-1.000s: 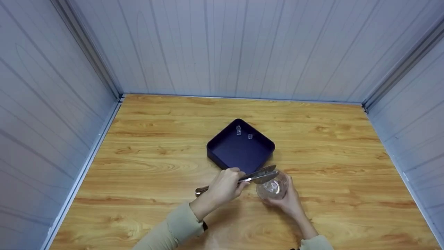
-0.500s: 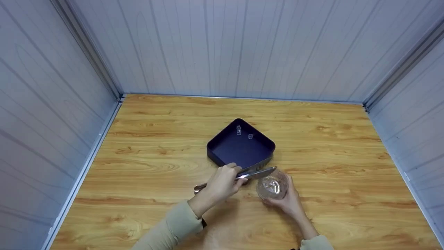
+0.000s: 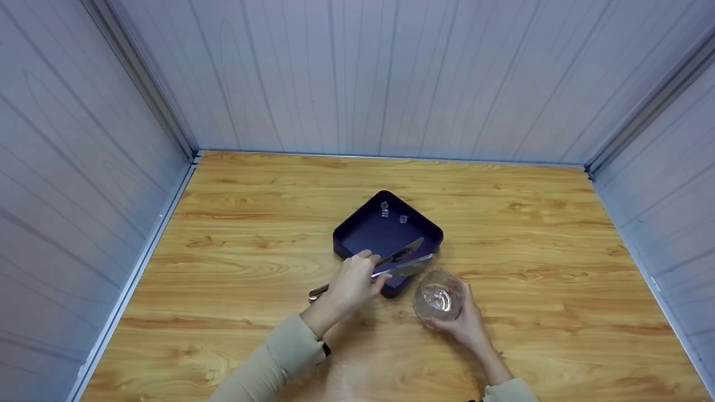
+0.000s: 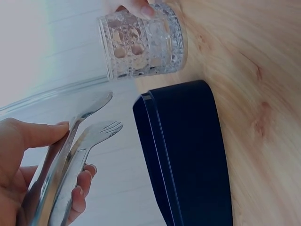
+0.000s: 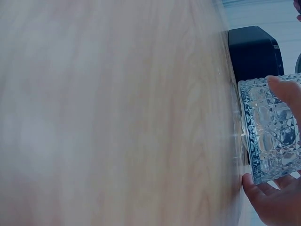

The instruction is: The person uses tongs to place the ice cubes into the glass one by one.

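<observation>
My left hand holds metal serving tongs over the near right edge of a dark blue square tray. In the left wrist view, the tongs' ends are apart with nothing between them; one end has fork-like slots. My right hand grips a clear patterned glass tumbler, thumb on one side and fingers on the other. The tumbler stands just right of the tray; whether anything lies inside is unclear. Small clear cubes sit toward the tray's far corner.
The tray rests cornerwise on a wood-grain table. Pale panels enclose the table at the back, the left and the right.
My left hand has moved left and away from me, taking the tongs from over the tumbler to over the tray; their ends have spread apart. The right hand and tumbler stay put.
</observation>
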The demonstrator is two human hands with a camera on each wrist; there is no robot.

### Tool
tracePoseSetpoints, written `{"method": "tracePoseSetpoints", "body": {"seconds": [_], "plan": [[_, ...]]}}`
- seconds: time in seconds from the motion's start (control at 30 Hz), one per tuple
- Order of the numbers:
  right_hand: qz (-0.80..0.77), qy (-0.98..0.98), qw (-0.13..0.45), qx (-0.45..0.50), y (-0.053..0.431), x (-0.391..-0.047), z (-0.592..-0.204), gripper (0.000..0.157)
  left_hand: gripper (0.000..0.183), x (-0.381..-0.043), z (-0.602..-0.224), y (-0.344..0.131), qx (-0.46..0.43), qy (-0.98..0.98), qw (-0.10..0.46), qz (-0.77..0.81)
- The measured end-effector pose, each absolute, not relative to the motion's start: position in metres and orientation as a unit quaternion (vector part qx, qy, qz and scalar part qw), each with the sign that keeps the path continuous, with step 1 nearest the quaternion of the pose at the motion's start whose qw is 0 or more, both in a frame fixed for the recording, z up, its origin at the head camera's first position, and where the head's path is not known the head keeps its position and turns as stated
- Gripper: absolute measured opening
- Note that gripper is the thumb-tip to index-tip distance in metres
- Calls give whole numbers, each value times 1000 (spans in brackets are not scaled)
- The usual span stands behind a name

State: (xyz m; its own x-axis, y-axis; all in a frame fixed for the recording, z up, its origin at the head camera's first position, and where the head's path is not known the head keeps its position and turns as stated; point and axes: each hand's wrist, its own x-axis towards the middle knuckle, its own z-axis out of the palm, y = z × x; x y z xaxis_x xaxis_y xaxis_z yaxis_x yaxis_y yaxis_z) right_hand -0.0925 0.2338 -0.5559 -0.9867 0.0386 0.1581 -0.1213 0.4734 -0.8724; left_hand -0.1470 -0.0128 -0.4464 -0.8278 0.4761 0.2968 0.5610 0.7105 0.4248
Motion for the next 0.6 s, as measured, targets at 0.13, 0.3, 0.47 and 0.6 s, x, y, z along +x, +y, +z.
{"method": "tracePoseSetpoints", "body": {"seconds": [0.13, 0.3, 0.47, 0.6], "plan": [[519, -851, 78, 19, 234, -93, -555, 95, 28, -151, -448, -13, -269, -927, 79, -248], [520, -850, 79, 19, 234, -93, -556, 96, 33, -157, -450, -13, -252, -936, 67, -237], [517, -852, 80, 18, 233, -93, -556, 94, 36, -162, -451, -14, -239, -941, 74, -228], [517, -852, 81, 18, 234, -93, -556, 93, 36, -167, -453, -14, -228, -944, 81, -224]]}}
